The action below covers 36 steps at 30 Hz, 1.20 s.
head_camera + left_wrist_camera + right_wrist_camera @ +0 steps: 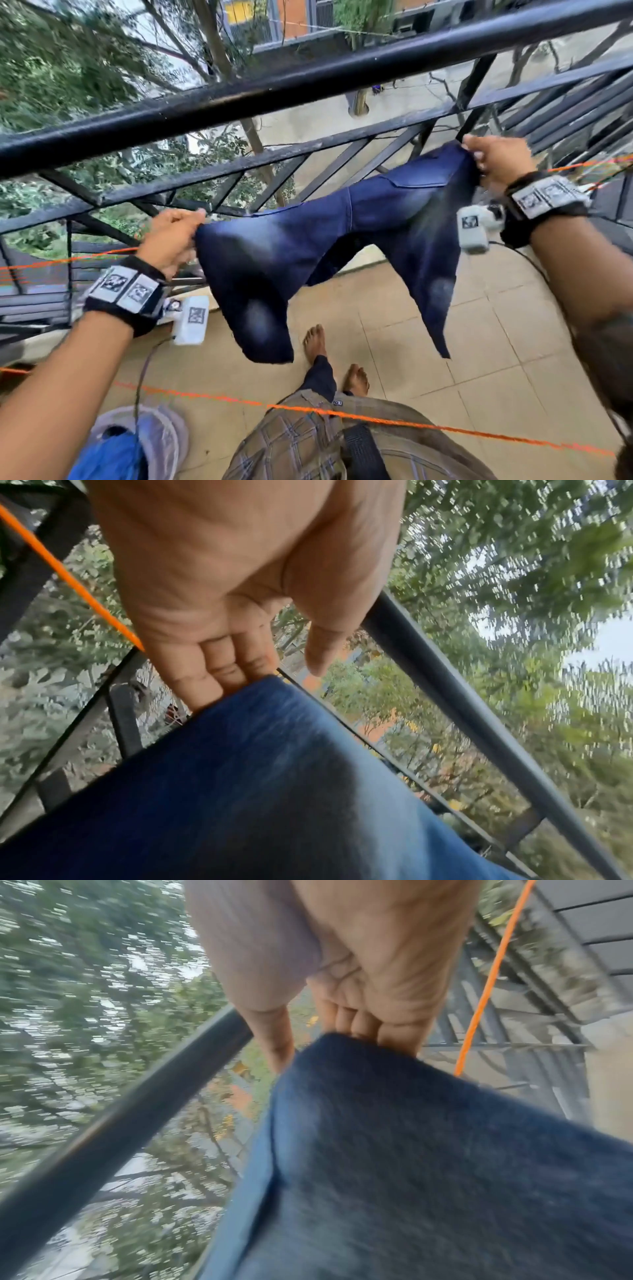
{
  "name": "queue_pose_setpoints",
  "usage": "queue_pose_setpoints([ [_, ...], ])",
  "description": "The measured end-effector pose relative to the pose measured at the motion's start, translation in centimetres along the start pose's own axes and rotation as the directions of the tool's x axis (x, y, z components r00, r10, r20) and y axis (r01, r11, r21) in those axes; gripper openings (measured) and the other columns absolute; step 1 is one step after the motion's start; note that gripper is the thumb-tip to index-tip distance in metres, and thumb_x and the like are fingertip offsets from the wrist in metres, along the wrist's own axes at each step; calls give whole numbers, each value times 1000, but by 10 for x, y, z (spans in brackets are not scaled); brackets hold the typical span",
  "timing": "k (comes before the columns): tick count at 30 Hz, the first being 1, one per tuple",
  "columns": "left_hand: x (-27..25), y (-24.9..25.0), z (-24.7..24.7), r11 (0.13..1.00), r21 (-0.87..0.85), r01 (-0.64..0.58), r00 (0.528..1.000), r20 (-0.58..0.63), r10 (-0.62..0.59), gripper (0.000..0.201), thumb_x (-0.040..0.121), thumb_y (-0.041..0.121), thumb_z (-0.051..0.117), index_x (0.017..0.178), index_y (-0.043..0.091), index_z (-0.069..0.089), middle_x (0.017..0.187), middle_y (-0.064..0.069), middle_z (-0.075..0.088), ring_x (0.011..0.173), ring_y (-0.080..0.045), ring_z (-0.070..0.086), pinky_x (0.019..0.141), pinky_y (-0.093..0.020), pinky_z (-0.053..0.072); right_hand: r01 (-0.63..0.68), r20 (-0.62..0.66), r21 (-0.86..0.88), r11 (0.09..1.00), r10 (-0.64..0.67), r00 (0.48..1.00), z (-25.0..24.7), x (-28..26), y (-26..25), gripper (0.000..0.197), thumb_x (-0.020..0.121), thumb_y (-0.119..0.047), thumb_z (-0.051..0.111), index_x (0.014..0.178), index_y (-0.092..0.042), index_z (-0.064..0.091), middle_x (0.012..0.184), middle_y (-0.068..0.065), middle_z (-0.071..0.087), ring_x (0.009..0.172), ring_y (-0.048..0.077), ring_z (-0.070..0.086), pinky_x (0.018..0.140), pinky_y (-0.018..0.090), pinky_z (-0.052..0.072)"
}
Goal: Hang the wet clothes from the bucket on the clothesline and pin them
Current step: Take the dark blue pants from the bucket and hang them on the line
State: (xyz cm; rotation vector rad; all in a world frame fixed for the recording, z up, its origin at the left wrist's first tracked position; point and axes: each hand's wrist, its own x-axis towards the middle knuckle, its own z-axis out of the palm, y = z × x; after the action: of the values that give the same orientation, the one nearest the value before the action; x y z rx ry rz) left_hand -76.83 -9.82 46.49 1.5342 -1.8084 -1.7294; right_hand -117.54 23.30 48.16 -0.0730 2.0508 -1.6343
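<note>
The head view is showing the whole scene: both arms reaching out and a pair of dark blue jeans (346,240) stretched between the hands, in front of a black railing (308,82) on a tiled balcony floor (479,342). Only this view is showing the bucket (157,435) at the lower left, with blue cloth (106,459) lying in it, and the person's two bare feet. It is also showing two stretches of orange line: one (376,418) crossing low and near the body, another (68,260) running farther out behind the left wrist and reappearing beyond the right wrist.

The wrist views are blurred, but they are showing the grips from beneath. In the left wrist view the fingers (219,669) are curling over the top edge of the denim, with the thumb standing apart from the cloth. In the right wrist view the fingers (363,1026) are likewise tucking over the cloth edge.

One pair of jeans is in view, with two legs hanging loose.

The left hand (174,240) is gripping one end of the upper edge, and the right hand (496,161) is gripping the other end, held higher. The jeans are sagging between them, off the floor, touching neither line as far as I can tell.
</note>
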Motion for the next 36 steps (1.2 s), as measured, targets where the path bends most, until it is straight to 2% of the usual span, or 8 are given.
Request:
queue_pose_setpoints([
  [5,29,-47,39,970,233,72,995,45,-85,26,86,23,75,83,22,49,91,-17,64,71,-23,64,64,-29,48,-104,-32,-58,993,103,994,17,21,50,15,91,-5,58,80,-16,60,49,-7,59,53,12,52,57,27,49],
  [7,34,-62,47,930,364,46,999,-1,-49,20,84,21,76,84,21,56,96,-16,67,83,-25,63,73,-29,52,-82,-18,-153,985,81,997,24,6,69,14,89,-7,60,78,-16,60,49,-8,58,50,11,51,46,19,45],
  [14,19,-79,42,908,416,-47,999,15,45,14,87,7,69,78,15,63,80,-11,65,57,-9,60,51,-21,49,-60,141,-271,961,101,985,75,-78,142,30,90,1,58,64,-14,61,59,8,58,50,15,54,49,23,45],
  [21,-1,-69,22,748,592,-298,953,148,263,13,80,17,77,84,25,67,93,-1,69,92,-21,62,87,-34,48,-140,320,-371,918,268,909,129,-135,190,9,85,-8,66,79,-15,65,74,6,70,66,14,62,56,20,45],
  [25,-8,-62,30,677,687,-263,964,213,158,9,87,13,69,79,17,70,77,-4,68,75,-20,61,74,-32,48,-243,366,-419,875,407,837,162,-117,214,44,80,-21,74,122,-23,59,102,4,69,93,17,64,80,38,57],
  [28,1,-68,36,606,785,-129,982,185,-31,17,90,23,64,101,12,70,94,-12,71,96,-29,66,81,-34,45,-167,372,-517,840,396,840,182,-105,225,71,74,-32,76,140,-27,49,126,2,62,114,21,60,98,40,51],
  [32,15,-75,53,740,672,-10,972,181,-152,51,86,29,69,130,7,55,127,-24,62,120,-34,58,101,-44,44,-109,387,-552,827,369,845,207,-92,222,68,79,-30,77,139,-16,49,126,4,61,109,19,59,93,30,48],
  [36,15,-75,68,832,543,113,963,148,-227,30,97,4,56,121,-12,55,127,-43,49,111,-44,58,98,-61,39,-208,289,-523,826,402,869,217,-83,227,44,80,-39,75,111,-9,66,101,4,67,93,22,62,83,37,52],
])
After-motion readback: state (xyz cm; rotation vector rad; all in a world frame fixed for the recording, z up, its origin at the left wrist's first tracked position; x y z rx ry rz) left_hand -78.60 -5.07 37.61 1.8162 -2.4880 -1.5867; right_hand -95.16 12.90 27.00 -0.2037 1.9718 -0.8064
